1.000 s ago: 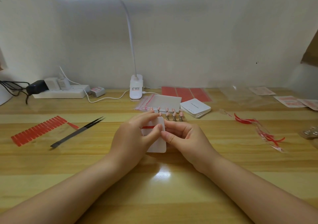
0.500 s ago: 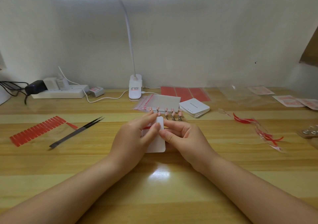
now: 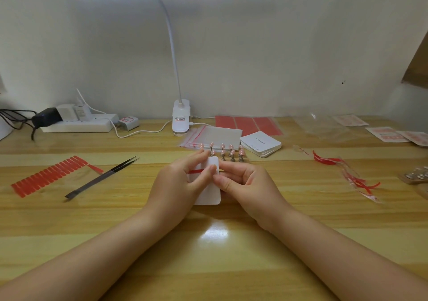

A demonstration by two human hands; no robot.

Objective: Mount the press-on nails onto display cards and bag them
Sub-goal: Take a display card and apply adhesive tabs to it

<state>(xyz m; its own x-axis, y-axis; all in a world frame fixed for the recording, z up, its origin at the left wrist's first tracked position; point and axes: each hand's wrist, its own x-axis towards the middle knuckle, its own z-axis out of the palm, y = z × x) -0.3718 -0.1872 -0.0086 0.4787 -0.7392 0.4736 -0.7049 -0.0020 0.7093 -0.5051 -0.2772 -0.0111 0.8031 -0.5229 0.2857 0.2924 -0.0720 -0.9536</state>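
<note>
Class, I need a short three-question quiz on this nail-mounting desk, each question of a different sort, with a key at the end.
1. True or false: the tweezers lie on the table, untouched by either hand.
2. Multiple choice: the stack of white cards sits on which side of the lamp base? A) its left B) its right C) in front, touching it
3. Fill in: both the left hand and the right hand hold a white display ____ with a red strip across it.

Key: 1 true; 2 B; 3 card.
</note>
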